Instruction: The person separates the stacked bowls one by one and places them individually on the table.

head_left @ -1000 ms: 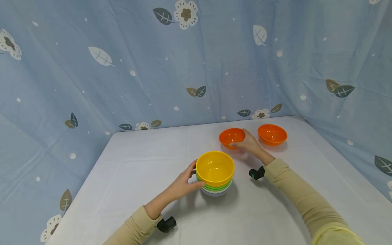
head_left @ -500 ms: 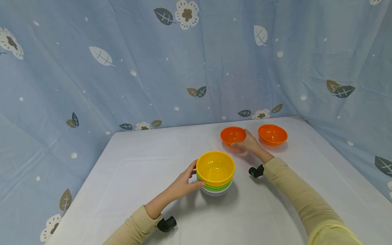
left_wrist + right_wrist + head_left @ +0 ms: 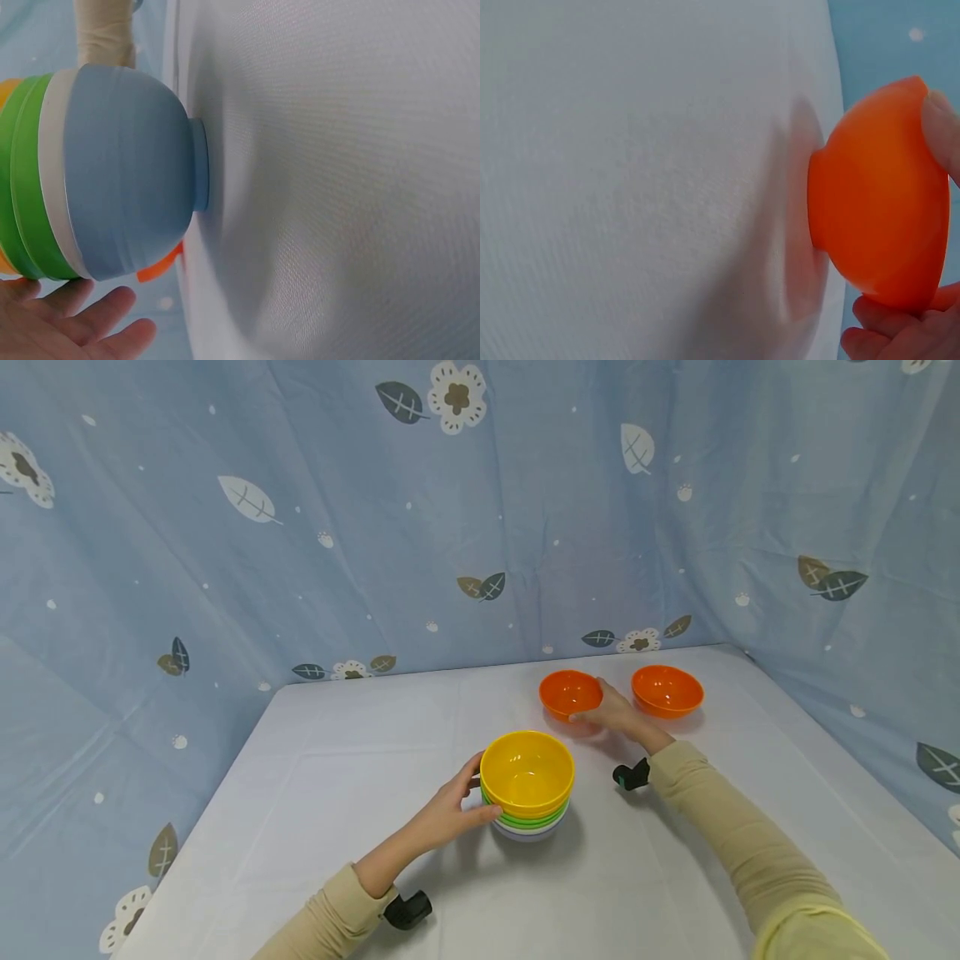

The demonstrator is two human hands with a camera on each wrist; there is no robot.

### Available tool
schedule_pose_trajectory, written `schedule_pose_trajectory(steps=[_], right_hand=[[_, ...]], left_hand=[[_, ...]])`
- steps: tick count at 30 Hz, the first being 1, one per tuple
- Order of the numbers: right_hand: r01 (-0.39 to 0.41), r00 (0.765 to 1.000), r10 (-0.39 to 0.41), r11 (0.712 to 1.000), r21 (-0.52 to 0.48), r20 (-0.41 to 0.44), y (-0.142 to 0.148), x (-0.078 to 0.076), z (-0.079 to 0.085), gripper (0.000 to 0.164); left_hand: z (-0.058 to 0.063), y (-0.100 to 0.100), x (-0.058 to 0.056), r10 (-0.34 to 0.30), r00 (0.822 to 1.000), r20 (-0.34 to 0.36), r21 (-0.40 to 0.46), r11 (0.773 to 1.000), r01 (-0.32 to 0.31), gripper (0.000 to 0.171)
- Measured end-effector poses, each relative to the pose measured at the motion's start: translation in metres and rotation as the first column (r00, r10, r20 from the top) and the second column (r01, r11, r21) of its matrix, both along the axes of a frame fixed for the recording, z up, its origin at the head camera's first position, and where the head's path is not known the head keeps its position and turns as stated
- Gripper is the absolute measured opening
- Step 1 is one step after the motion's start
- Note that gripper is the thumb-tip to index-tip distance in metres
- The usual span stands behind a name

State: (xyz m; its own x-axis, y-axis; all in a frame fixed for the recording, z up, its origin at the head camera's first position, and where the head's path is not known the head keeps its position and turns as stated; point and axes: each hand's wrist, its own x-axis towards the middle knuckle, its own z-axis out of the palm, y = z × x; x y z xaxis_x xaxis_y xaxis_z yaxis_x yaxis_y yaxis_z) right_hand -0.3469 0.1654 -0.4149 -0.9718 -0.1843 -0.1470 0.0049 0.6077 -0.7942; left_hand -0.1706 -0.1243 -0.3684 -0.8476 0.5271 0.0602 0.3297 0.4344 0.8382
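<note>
A stack of nested bowls stands near the middle of the table, with a yellow bowl [image 3: 527, 772] on top. Below it come green bowls [image 3: 34, 176], a white one [image 3: 58, 165] and a light blue one [image 3: 131, 172] at the bottom. My left hand [image 3: 448, 814] holds the left side of this stack, thumb in front and fingers behind. Farther back, my right hand [image 3: 611, 710] grips a small orange bowl [image 3: 566, 693] at its right side. In the right wrist view that orange bowl [image 3: 881, 199] is upright, its foot at the tablecloth, between thumb and fingers.
Another orange bowl [image 3: 667, 689] stands at the back right, just beyond my right wrist. White cloth covers the table [image 3: 360, 760]. A blue patterned curtain [image 3: 337, 510] hangs behind it and along both sides.
My right hand and the small orange bowl have shifted slightly back and to the right, then stayed almost still. The left hand and the stack have not moved.
</note>
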Motion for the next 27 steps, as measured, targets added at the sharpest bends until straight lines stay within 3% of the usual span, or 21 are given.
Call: schedule_pose_trajectory(steps=[9, 18, 27], right_hand=[[-0.031, 1.0, 0.031, 0.999, 0.021, 0.0, 0.0, 0.002, 0.003, 0.109], [0.002, 1.0, 0.0, 0.997, 0.074, -0.026, 0.006, 0.011, 0.009, 0.107], [-0.01, 0.999, 0.011, 0.999, 0.038, -0.038, 0.011, 0.021, 0.02, 0.102]], left_hand=[[-0.028, -0.006, -0.015, -0.001, 0.999, -0.042, -0.014, 1.0, 0.0, 0.068], [-0.03, -0.007, -0.015, -0.003, 0.999, -0.054, -0.003, 1.0, 0.003, 0.069], [-0.029, -0.008, -0.015, -0.003, 0.998, -0.062, -0.003, 1.0, 0.002, 0.068]])
